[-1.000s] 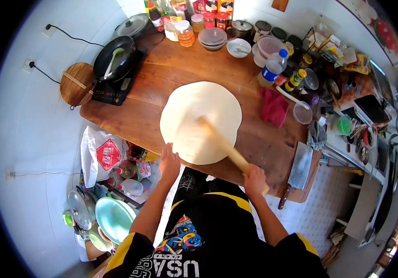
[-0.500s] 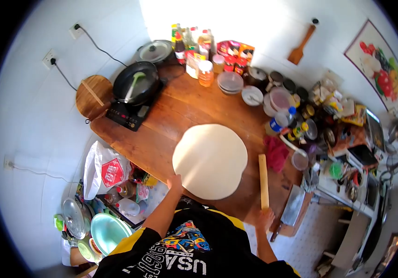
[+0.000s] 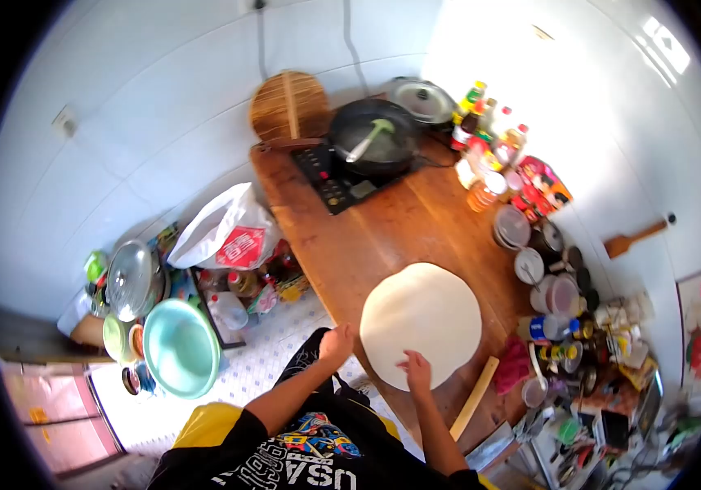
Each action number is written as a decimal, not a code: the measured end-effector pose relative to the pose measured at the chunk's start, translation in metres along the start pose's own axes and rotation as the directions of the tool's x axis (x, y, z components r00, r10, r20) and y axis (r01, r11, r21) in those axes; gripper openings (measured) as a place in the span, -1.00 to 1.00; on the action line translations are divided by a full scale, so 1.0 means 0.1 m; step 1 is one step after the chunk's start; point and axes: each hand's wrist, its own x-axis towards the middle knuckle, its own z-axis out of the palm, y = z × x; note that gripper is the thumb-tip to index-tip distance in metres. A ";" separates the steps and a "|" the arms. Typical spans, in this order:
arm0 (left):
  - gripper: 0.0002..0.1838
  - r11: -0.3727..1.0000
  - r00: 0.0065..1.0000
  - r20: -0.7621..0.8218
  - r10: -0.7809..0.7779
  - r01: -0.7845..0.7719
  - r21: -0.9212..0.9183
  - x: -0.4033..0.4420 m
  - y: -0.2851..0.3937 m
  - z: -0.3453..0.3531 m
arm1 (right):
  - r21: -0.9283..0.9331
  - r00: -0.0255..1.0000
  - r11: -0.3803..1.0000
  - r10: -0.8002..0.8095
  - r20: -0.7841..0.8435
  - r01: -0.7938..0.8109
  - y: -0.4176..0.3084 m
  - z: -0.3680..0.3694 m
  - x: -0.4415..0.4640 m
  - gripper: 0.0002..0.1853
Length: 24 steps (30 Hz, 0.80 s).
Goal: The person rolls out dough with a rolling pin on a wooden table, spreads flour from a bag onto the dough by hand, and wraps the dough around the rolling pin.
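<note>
A large round sheet of rolled dough [image 3: 432,314] lies flat on the wooden table near its front edge. Just left of the dough, at the table edge, my left hand [image 3: 337,344] has its fingers curled in, with nothing visible in them. My right hand [image 3: 417,371] is over the dough's lower part, fingers apart and holding nothing; whether it touches the dough I cannot tell. To the right of the dough rests a wooden rolling pin [image 3: 475,398], slanted, its lower end near my right forearm. A cleaver blade [image 3: 491,449] shows partly beyond it.
A black wok [image 3: 375,139] with a spatula sits on an induction cooker [image 3: 334,184] at the back left. Bottles, jars and bowls [image 3: 512,227] line the right side, beside a red cloth [image 3: 514,365]. A mint-green basin [image 3: 180,349] stands left, below the table.
My right hand has let go of the rolling pin and moved left over the dough. The rolling pin now lies slanted on the table. The view has turned left.
</note>
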 end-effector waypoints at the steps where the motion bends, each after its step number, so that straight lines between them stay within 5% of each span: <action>1: -0.72 0.996 1.000 0.018 0.015 -0.014 -0.085 -0.18 0.24 -0.22 | 0.126 0.983 0.991 0.021 0.181 -0.045 -0.21 0.33 0.12 -0.55; 3: -0.69 0.932 0.936 -0.079 0.343 -0.349 -0.098 -0.31 0.29 -0.40 | 0.531 0.865 0.734 0.153 0.478 -0.424 -0.46 1.10 0.35 -0.44; 4: -0.64 0.914 0.905 -0.141 0.400 -0.405 -0.003 -0.24 0.20 -0.33 | 0.548 0.797 0.672 0.106 0.594 -0.498 -0.70 1.40 0.37 -0.43; 5: -0.60 0.927 0.898 -0.249 0.363 -0.374 0.001 -0.12 0.13 -0.35 | 0.553 0.722 0.610 0.045 0.691 -0.567 -0.91 1.66 0.39 -0.43; 7: -0.62 0.828 0.806 -0.214 0.551 -0.497 0.261 0.25 0.00 -0.86 | 0.579 0.787 0.653 0.043 0.616 -0.489 -0.82 2.07 0.70 -0.50; 9: -0.67 0.861 0.866 -0.241 0.439 -0.329 0.387 0.69 -0.30 -1.15 | 0.530 0.785 0.659 0.152 0.601 -0.534 -0.97 2.29 0.88 -0.54; 10: -0.68 0.977 0.972 -0.190 0.135 -0.098 0.192 0.99 -0.45 -1.30 | 0.415 0.915 0.841 0.207 0.346 -0.347 -1.15 2.39 0.93 -0.63; 11: -0.69 0.984 0.982 -0.068 -0.178 0.179 0.017 1.28 -0.58 -1.37 | 0.421 0.918 0.836 0.221 0.330 -0.352 -1.16 2.42 1.16 -0.63; 12: -0.69 0.996 0.988 -0.148 -0.048 0.037 -0.077 1.53 -0.57 -1.43 | 0.012 0.986 0.999 -0.035 0.161 0.034 -1.05 2.40 1.46 -0.65; 13: -0.68 0.981 0.969 -0.239 0.067 -0.108 -0.160 1.80 -0.54 -1.49 | -0.446 0.934 0.821 -0.330 0.138 0.356 -0.98 2.35 1.65 -0.68; 14: -0.68 0.947 0.948 -0.202 0.248 -0.281 -0.156 2.37 -0.95 -1.23 | -0.456 0.947 0.831 -0.296 0.123 0.318 -1.08 2.32 1.63 -0.68; 15: -0.71 0.868 0.969 -0.032 0.244 -0.233 -0.438 2.70 -0.85 -1.25 | -0.207 0.991 0.970 -0.115 0.062 0.126 -1.29 2.29 1.54 -0.68; 16: -0.73 0.809 0.961 -0.075 0.264 -0.264 -0.525 3.09 -0.92 -0.96 | 0.069 0.997 0.995 0.067 0.043 -0.070 -1.47 2.26 1.46 -0.68; 17: -0.73 0.740 0.951 -0.119 0.284 -0.297 -0.604 3.47 -0.98 -0.68 | 0.065 0.996 0.994 0.088 0.029 -0.090 -1.49 2.22 1.38 -0.68; 19: -0.71 0.813 0.993 -0.015 0.113 -0.101 -0.574 3.50 -0.08 -1.00 | 0.052 0.981 0.980 0.195 -0.021 -0.194 -1.42 2.13 1.17 -0.68; 21: -0.63 0.633 0.969 0.167 -0.181 0.245 -0.734 3.51 0.40 -1.09 | 0.156 0.959 0.949 0.281 -0.027 -0.273 -1.24 2.03 0.96 -0.69; 22: -0.56 0.651 0.967 0.183 -0.176 0.253 -0.716 3.61 0.35 -1.00 | 0.320 0.950 0.903 0.311 -0.032 -0.285 -0.99 2.00 0.90 -0.71; 24: -0.58 0.656 0.968 0.132 -0.214 0.243 -0.714 3.60 0.36 -0.90 | 0.298 0.917 0.880 0.398 -0.038 -0.369 -0.97 1.98 0.80 -0.70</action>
